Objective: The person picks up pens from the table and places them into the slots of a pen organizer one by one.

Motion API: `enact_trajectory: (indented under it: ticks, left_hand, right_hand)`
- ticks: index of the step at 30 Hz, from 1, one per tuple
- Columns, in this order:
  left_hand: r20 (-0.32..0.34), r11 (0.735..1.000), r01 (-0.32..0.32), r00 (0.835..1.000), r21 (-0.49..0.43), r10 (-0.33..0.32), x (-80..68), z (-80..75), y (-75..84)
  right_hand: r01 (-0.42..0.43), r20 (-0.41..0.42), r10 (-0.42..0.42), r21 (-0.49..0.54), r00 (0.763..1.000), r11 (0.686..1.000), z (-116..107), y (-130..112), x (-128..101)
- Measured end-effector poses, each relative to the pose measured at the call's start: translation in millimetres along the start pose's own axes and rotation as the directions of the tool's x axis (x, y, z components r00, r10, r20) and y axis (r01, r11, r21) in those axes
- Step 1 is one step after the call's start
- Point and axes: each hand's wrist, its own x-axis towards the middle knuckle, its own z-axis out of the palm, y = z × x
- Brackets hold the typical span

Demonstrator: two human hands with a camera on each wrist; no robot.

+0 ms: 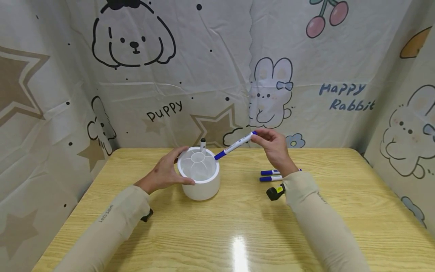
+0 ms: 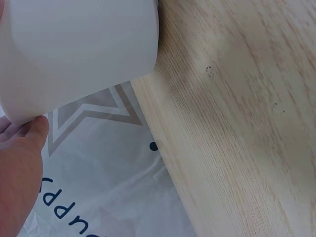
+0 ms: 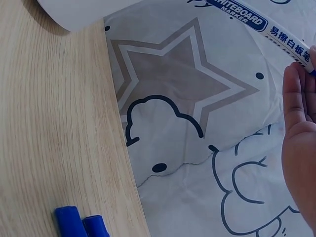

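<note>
A round white holder point(image 1: 199, 177) with divided compartments stands on the wooden table point(image 1: 238, 226). One marker point(image 1: 202, 144) stands upright in its far compartment. My left hand point(image 1: 166, 172) grips the holder's left side, thumb on the near rim; the left wrist view shows the holder's wall point(image 2: 84, 49) and a finger against it. My right hand point(image 1: 273, 145) pinches the back end of a blue-capped whiteboard marker point(image 1: 234, 145), held tilted with its cap down at the holder's right rim. The marker's printed barrel point(image 3: 256, 24) shows in the right wrist view.
Two more blue-capped markers point(image 1: 272, 175) lie on the table right of the holder, partly behind my right wrist; their caps point(image 3: 79, 222) show in the right wrist view. A printed cloth backdrop point(image 1: 217, 75) walls in the table on three sides.
</note>
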Motion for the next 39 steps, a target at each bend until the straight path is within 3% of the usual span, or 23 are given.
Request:
enact_trajectory:
  ticks: [21,39]
  left_hand:
    - [0.005,1.0,0.002,1.0,-0.015,-0.002,-0.4,-0.7,-1.2]
    - [0.007,1.0,0.009,1.0,-0.013,-0.009,-1.5,-1.2,-0.8]
  right_hand:
    - [-0.01,0.048,0.017,-0.137,0.999,0.991,20,-2,-1]
    - [-0.022,0.143,0.039,-0.12,0.989,0.993,42,-3,0]
